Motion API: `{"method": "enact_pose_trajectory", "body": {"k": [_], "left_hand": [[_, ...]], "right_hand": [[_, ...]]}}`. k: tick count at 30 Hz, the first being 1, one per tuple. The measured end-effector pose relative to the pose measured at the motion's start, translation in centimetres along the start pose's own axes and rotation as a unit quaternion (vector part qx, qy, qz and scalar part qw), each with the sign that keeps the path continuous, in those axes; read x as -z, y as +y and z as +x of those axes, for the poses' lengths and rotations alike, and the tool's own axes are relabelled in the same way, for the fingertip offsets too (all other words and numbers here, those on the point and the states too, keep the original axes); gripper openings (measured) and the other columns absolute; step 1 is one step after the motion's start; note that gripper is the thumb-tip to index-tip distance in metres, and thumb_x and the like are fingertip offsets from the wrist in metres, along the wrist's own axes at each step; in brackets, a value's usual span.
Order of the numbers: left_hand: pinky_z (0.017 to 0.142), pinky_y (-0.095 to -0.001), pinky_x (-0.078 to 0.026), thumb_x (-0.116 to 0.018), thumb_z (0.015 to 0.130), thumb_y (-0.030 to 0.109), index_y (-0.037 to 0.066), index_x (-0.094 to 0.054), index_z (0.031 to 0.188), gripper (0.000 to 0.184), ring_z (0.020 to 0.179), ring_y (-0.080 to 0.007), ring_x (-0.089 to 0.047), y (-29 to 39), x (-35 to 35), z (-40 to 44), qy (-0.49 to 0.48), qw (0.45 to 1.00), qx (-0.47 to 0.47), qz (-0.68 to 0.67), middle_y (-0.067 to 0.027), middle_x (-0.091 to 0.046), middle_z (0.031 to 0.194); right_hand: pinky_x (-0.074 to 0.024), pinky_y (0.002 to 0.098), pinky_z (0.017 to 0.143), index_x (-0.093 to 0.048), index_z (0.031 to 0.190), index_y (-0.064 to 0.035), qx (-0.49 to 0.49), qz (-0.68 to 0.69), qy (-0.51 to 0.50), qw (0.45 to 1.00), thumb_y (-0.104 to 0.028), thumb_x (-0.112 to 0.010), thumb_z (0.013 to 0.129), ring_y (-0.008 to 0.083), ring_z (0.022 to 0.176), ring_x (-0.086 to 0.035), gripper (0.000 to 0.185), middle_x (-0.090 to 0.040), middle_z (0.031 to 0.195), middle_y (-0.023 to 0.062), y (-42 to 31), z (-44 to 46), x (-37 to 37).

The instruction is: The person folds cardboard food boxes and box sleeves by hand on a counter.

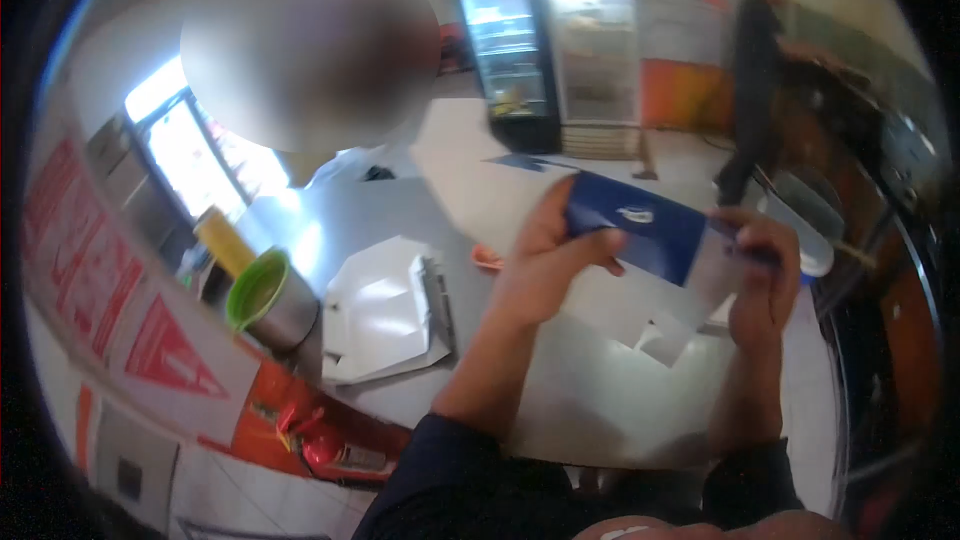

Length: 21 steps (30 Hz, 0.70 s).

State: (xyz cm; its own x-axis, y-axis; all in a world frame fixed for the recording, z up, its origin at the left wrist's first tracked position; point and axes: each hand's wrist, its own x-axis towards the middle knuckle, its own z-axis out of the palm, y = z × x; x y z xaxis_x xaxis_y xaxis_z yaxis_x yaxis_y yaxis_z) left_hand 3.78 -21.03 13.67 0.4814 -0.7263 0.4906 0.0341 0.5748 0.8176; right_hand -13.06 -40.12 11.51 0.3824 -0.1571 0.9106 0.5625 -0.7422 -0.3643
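Observation:
A dark blue and white cardboard piece with a small white logo is held up over the metal table. My left hand grips its left end, thumb across the blue face. At the pale right end, the fingers of my right hand are curled around its edge; their exact hold is blurred. Beneath and behind lies large white flat cardboard. Left of my left forearm, a white folded carton sits on the table with its inside showing.
A metal container with a green rim and a yellow cylinder stand at the table's left. Below is a red fire extinguisher. Glass-door fridges stand behind. Another person is at the right counter; a blurred shape covers the upper left.

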Motion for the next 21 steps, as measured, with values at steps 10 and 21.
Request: {"method": "enact_pose_trajectory", "body": {"k": [10, 21], "left_hand": [[0.063, -0.0201, -0.047, -0.073, 0.088, 0.005, 0.001, -0.062, 0.117, 0.031, 0.078, -0.0081, -0.066, -2.6, -3.0, 0.3, 0.15, 0.981, -0.025, 0.121, -0.0045, -0.071, 0.096], [0.069, -0.0236, -0.054, -0.07, 0.094, 0.009, 0.0, -0.053, 0.132, 0.042, 0.083, -0.0157, -0.07, -2.2, -3.8, 0.0, 0.173, 0.98, -0.052, 0.088, -0.0097, -0.071, 0.106]], "right_hand": [[-0.0538, 0.0431, 0.098, -0.072, 0.123, -0.0249, 0.082, -0.106, -0.088, 0.987, -0.036, -0.061, 0.101, 0.0375, 0.125, -0.062, 0.028, -0.054, 0.148, 0.0217, -0.4, 1.8, 0.1], [-0.0535, 0.0418, 0.101, -0.079, 0.109, -0.0225, 0.063, -0.063, -0.144, 0.986, -0.027, -0.076, 0.089, 0.0412, 0.131, -0.059, 0.022, -0.051, 0.152, 0.0193, -0.4, 2.0, 1.0]]}}
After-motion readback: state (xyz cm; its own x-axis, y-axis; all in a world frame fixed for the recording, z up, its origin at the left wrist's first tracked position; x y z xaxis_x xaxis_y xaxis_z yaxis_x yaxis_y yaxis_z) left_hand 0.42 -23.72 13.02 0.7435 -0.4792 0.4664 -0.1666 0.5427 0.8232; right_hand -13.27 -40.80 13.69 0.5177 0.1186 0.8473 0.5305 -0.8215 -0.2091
